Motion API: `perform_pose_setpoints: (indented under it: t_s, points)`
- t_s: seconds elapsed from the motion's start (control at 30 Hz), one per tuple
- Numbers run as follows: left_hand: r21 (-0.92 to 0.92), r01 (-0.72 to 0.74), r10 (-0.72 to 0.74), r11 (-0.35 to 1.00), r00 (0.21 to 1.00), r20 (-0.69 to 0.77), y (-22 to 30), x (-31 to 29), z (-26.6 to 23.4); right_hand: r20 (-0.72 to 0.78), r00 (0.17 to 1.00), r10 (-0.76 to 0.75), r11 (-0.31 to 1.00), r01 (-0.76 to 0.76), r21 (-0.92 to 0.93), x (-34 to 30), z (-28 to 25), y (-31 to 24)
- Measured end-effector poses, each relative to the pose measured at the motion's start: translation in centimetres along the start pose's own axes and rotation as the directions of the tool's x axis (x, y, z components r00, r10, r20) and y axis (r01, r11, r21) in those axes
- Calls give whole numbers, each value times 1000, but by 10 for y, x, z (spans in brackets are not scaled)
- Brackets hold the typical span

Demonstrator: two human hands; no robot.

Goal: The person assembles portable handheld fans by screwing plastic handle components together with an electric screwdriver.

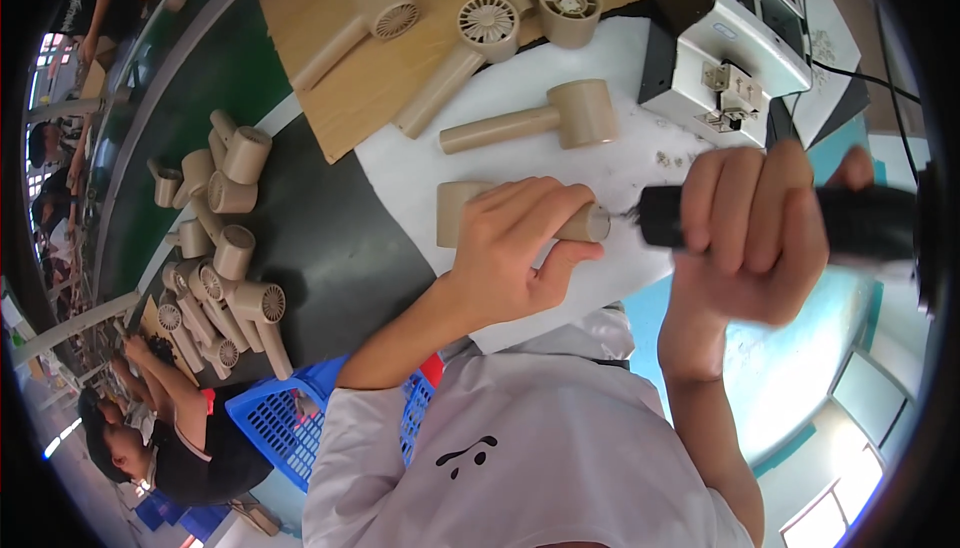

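The left hand is wrapped, fingers curled closed, around a beige handheld-fan housing lying on the white work mat, handle end pointing toward the right hand. That hand is clenched in a full fist around a black electric screwdriver, whose bit touches the butt end of the handle. Judging from this, the step in hand is driving a screw into the base of the handle; the next move would call for holding the bit square to the handle end and the housing steady against the mat. Beyond the held housing on the mat lies one more closed beige housing. Farther out, on the tan board, I count three fan bodies with their grilles showing plus part of a fourth at the edge. Left of the mat, on the dark conveyor belt, about a dozen more lie heaped; the exact number I cannot tell. One grey-white machine stands behind the mat, one blue plastic basket below it.
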State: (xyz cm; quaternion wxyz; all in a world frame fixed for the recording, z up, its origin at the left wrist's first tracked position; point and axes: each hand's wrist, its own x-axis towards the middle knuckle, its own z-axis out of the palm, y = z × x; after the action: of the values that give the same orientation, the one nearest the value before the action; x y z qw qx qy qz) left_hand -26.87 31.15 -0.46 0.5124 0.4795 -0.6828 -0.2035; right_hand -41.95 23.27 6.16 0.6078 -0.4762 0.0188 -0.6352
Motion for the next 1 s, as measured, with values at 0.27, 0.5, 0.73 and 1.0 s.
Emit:
perform_pose_setpoints:
  t_s: [0.27, 0.5, 0.73, 1.0]
  points:
    - [80, 40, -34, 996, 997, -71, -7, -1, -9, -305, 887, -347, 772, 85, -630, 56, -94, -10]
    - [100, 11, -5, 995, 998, -67, -6, 3, -3, -265, 906, -331, 632, 5, -775, 58, -98, -4]
    - [61, 34, -27, 998, 995, -101, -5, 6, 1, -324, 921, -214, 651, -113, -751, 53, -85, -3]
    - [-29, -37, 33, 999, 992, -125, -4, 2, 8, -313, 950, -24, 997, 46, 62, -1, -19, -31]
